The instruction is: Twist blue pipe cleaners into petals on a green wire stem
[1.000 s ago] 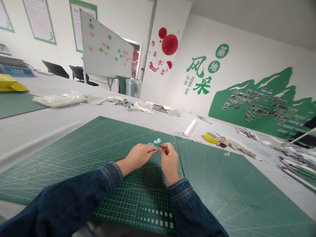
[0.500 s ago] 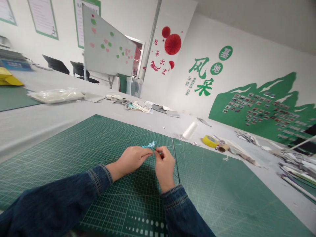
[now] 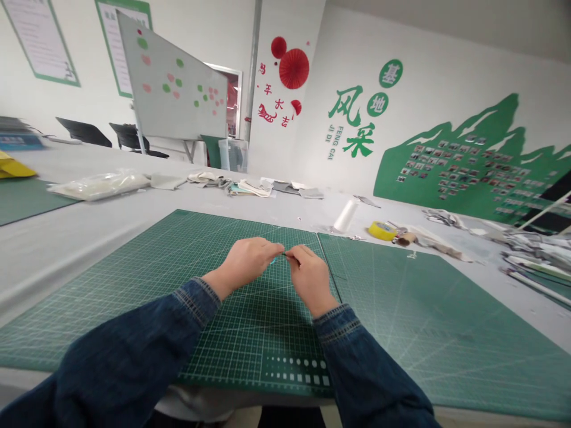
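Observation:
My left hand (image 3: pixel 246 261) and my right hand (image 3: pixel 310 274) meet in the air above the seam of two green cutting mats, the left mat (image 3: pixel 134 297) and the right mat (image 3: pixel 446 315). Their fingertips pinch a small turquoise craft piece (image 3: pixel 272 260) with a thin dark stem. My fingers hide most of the piece, so its shape cannot be made out. Denim sleeves cover both my forearms.
On the grey table beyond the mats stand a white thread cone (image 3: pixel 345 216) and a yellow tape roll (image 3: pixel 381 230). Fabric scraps (image 3: pixel 254 188), a plastic bag (image 3: pixel 98 185) and a heap of strips (image 3: pixel 535 252) lie about.
The turquoise piece, which stood out above my fingers, has dropped mostly behind them. My hands have drawn closer together, and the whole view has shifted with my head.

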Demonstrator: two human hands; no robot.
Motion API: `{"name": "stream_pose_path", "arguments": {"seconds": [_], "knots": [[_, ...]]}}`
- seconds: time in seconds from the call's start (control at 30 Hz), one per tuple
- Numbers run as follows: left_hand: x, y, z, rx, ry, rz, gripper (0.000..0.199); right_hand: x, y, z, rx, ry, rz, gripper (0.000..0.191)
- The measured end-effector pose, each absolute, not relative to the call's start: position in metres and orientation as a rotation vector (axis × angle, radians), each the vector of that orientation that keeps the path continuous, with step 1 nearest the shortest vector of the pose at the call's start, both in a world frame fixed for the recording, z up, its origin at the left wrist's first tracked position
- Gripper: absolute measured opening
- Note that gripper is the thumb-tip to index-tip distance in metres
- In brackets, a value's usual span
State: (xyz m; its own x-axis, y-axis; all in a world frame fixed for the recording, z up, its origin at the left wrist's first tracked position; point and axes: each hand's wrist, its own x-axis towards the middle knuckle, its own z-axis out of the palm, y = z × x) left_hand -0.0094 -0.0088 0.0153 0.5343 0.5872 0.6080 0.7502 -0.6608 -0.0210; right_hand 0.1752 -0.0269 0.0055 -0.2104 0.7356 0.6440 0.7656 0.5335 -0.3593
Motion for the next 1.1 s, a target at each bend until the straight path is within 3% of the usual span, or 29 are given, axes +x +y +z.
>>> {"name": "stream_pose_path", "arguments": {"seconds": [0.3,0.57,1.1], "knots": [[-0.020,0.007,0.015,-2.805,-1.306,-1.265,0.024,0.179,-0.030,0.008,-1.047,-2.022,0.274,0.023],[-0.016,0.013,0.008,-3.015,-1.380,-1.387,0.023,0.187,-0.014,0.001,-0.900,-1.869,0.750,0.002],[-0.031,0.017,0.008,-3.399,-1.451,-1.396,0.025,0.179,-0.029,0.010,-0.518,-1.520,1.385,0.011]]}}
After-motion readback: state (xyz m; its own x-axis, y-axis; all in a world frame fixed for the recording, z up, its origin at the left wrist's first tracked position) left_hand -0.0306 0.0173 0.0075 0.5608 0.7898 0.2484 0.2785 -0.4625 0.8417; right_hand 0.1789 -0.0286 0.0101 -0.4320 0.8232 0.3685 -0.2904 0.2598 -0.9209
